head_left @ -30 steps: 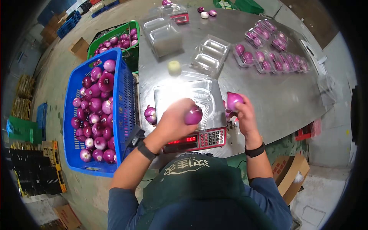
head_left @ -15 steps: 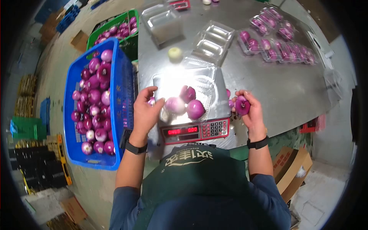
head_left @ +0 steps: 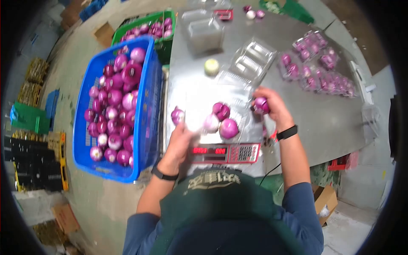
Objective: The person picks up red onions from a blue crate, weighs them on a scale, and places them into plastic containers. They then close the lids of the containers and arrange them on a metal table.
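Observation:
My right hand (head_left: 274,106) is closed around a red onion (head_left: 261,105), off the right side of the weighing scale (head_left: 250,152). My left hand (head_left: 179,142) is at the scale's left front, its fingers smeared by motion. Just beyond those fingertips lies another red onion (head_left: 177,115). Three peeled onions (head_left: 229,128) sit together in a clear plastic box (head_left: 243,121) on the scale's plate, one of them paler than the others. Red digits glow on the scale's front panel.
To the left stands a blue crate (head_left: 146,106) full of red onions, with a green crate (head_left: 170,40) behind it. Empty clear boxes (head_left: 253,59) and a pale onion (head_left: 211,67) lie on the metal table (head_left: 293,123). Packed boxes of onions (head_left: 327,80) stand at the far right.
My right hand has lifted its onion up and inward, toward the scale's right edge. My left hand has come down toward the scale's front, leaving an onion in view beyond it. The whole view has shifted.

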{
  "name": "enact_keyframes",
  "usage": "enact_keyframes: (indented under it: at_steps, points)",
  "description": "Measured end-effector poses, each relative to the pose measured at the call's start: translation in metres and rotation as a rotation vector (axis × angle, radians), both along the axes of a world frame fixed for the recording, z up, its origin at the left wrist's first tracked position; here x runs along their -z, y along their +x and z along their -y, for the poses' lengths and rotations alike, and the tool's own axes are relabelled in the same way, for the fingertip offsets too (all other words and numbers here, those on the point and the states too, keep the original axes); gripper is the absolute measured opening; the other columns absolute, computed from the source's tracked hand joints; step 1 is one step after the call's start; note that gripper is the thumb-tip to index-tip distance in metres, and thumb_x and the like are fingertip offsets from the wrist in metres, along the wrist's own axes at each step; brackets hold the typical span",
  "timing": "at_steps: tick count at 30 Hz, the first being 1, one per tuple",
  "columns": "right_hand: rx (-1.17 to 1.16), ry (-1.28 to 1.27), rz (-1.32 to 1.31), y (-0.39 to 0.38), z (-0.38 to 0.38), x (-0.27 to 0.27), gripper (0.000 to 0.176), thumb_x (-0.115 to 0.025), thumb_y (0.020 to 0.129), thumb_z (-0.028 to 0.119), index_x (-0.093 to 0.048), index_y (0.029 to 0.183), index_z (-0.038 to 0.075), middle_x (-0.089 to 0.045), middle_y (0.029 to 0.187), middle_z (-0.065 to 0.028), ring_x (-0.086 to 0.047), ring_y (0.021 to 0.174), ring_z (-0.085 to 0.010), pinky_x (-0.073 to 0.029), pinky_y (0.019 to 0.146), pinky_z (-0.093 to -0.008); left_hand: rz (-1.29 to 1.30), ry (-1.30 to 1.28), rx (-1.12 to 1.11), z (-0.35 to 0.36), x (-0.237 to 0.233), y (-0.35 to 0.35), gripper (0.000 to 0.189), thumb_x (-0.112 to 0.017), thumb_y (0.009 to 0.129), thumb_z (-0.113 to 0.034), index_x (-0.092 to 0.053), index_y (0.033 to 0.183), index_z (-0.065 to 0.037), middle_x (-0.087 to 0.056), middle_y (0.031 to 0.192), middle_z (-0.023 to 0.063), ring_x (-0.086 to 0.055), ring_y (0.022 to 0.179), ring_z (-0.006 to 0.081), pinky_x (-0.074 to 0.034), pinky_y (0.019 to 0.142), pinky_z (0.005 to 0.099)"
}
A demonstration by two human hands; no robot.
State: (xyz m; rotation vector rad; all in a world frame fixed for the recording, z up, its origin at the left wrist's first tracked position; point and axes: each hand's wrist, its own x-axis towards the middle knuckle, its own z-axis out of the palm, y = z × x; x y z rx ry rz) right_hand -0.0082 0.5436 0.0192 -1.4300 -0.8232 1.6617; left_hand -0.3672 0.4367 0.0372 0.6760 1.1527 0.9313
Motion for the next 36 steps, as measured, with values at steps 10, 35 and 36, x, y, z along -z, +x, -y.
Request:
enact_keyframes:
  at_steps: [10,35,36]
  points:
    - [-0.599,0.558,0.866,-0.042,0.131,-0.068,0.080,-0.080,0.080,0.025,-0.048,0.154,0.020,-0.069,0.100,-0.0124,-0.068,0.083,-0.0225,-0.056,0.078,-0.0356,0.315,-0.097,-0.059,0.020,0.002,-0.010,0.011,-0.062,0.096,-0.008,-0.058,0.106,-0.004,-0.064,0.091,0.0073,-0.068,0.082,0.0204,-0.053,0.059,0.0283]
    - [0.031,0.019,0.175,-0.031,0.168,0.008,0.053,-0.077,0.094,0.035,-0.066,0.127,-0.005,-0.072,0.105,-0.0083,-0.067,0.094,-0.0134,-0.054,0.084,-0.0263,0.097,-0.039,0.024,0.009,0.034,0.011,0.047,-0.060,0.092,0.003,-0.050,0.137,-0.001,-0.067,0.085,0.0138,-0.065,0.066,0.0203,-0.049,0.051,0.0290]
    - [0.043,0.034,0.197,-0.024,0.171,0.010,0.055,-0.077,0.094,0.036,-0.065,0.129,-0.005,-0.072,0.106,-0.0083,-0.067,0.095,-0.0134,-0.054,0.085,-0.0262,0.107,-0.036,0.037,0.008,0.034,0.017,0.045,-0.060,0.092,0.002,-0.052,0.136,-0.001,-0.067,0.084,0.0135,-0.065,0.066,0.0203,-0.049,0.051,0.0295]
